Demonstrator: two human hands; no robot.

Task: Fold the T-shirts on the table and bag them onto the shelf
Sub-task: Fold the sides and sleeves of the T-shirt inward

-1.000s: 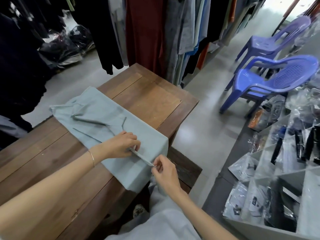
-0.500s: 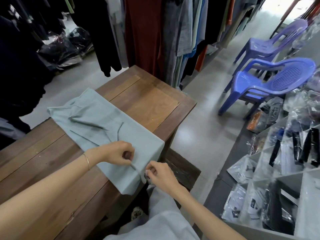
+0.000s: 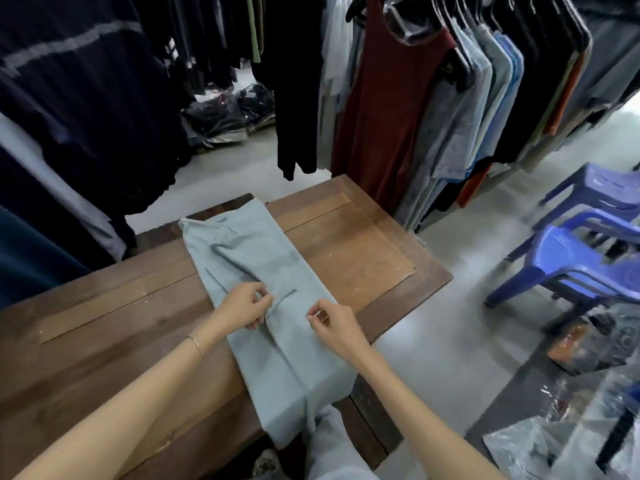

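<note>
- Folding proceeds on the pale T-shirt (image 3: pixel 256 271), a long strip lying on the table (image 3: pixel 363 244) from 11 o'clock to 5 o'clock, near end overhanging the edge.
- The left hand (image 3: pixel 244 306) pinches a crease mid-strip; the right hand (image 3: pixel 334 323), at 3 o'clock of it, has thumb and forefinger closed, apparently on the cloth's right edge.
- Recommended: keep both pinches level, then fold the strip squarely.
- Hanging clothes (image 3: pixel 433 98) stand at 12 o'clock; a blue chair (image 3: pixel 571 258) at 3 o'clock.

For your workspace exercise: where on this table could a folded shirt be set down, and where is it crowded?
Bare wood lies right of the grey T-shirt, up to the table edge, and left of it beside the left hand. The middle strip is crowded: the shirt plus the right hand.
</note>
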